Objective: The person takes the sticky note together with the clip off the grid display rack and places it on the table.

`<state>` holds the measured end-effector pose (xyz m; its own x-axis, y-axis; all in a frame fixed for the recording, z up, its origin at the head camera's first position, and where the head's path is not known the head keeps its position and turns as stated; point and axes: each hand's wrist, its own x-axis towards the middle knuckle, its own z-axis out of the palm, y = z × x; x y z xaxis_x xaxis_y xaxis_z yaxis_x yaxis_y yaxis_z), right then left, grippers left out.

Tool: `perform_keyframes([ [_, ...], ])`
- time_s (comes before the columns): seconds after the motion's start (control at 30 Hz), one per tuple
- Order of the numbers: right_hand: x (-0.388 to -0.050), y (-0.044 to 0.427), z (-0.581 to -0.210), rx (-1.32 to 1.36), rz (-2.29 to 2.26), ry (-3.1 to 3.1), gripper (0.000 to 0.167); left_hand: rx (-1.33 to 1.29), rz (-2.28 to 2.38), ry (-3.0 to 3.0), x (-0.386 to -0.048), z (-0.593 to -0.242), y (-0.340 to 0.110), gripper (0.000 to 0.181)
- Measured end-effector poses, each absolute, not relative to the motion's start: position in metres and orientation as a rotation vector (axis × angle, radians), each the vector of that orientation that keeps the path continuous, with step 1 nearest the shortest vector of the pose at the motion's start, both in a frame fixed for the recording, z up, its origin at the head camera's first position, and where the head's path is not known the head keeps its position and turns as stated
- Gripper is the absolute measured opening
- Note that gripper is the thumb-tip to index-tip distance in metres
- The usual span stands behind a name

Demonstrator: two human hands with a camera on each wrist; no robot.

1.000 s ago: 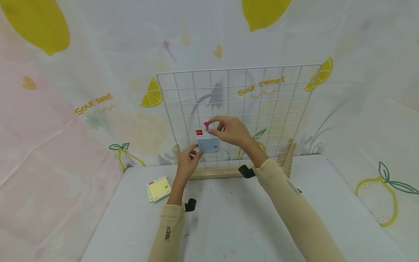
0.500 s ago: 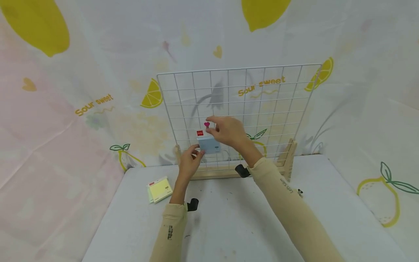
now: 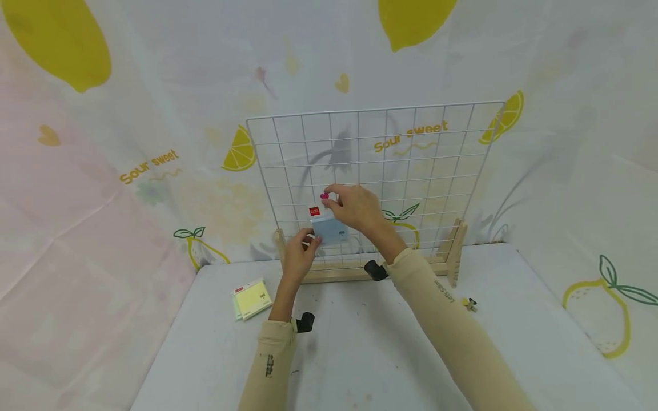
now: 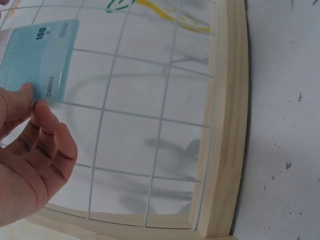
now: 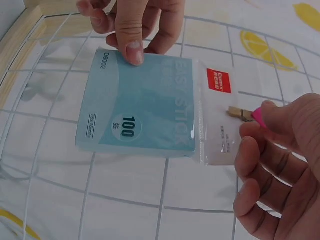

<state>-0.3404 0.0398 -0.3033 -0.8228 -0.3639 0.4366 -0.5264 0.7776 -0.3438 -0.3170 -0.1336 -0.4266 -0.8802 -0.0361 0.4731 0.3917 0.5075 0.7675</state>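
My left hand [image 3: 299, 254] pinches the lower left corner of a pale blue sticky note pack [image 5: 140, 105] in a clear sleeve, thumb on its front. The pack lies against or just in front of a white wire grid [image 3: 411, 171]; which one is not clear. With thumb and fingers, my right hand [image 3: 360, 208] pinches a small wooden clothespin [image 5: 241, 114] with a pink heart on it. In the right wrist view its wooden tip overlaps the sleeve's top edge, beside the red label [image 5: 219, 80]. Whether it clamps the sleeve and a wire cannot be told.
Wooden feet [image 3: 453, 254] and a wooden base bar [image 3: 354, 274] hold the grid upright on the white table [image 3: 360, 342]. A yellow sticky note pack [image 3: 253, 298] overlaps a green one at left. A small yellow and dark item [image 3: 469, 303] lies at right, near my sleeve.
My right forearm has shifted slightly left, uncovering more of the small yellow item. The pink heart has tipped and looks flatter. My left hand and the blue pack have barely moved.
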Motion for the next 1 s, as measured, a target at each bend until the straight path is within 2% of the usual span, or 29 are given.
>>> perform_keyframes([
  [0.23, -0.3400, 0.0367, -0.3060, 0.587, 0.874, -2.562, 0.019, -0.314, -1.423, -2.272, -0.3181, -0.4311, -0.1331, 0.015],
  [0.6, -0.3384, 0.0326, -0.3074, 0.602, 0.952, -2.494, 0.016, -0.266, -1.704, -2.212, -0.3088, -0.4234, -0.1331, 0.016],
  [0.67, -0.3378, 0.0326, -0.3088, 0.618, 0.963, -2.465, 0.015, -0.251, -1.714, -2.209, -0.3156, -0.4326, -0.1353, 0.016],
  [1.0, -0.3385, 0.0334, -0.3077, 0.663, 1.050, -2.344, 0.012, -0.259, -1.710, -2.248, -0.3112, -0.4267, -0.1406, 0.020],
])
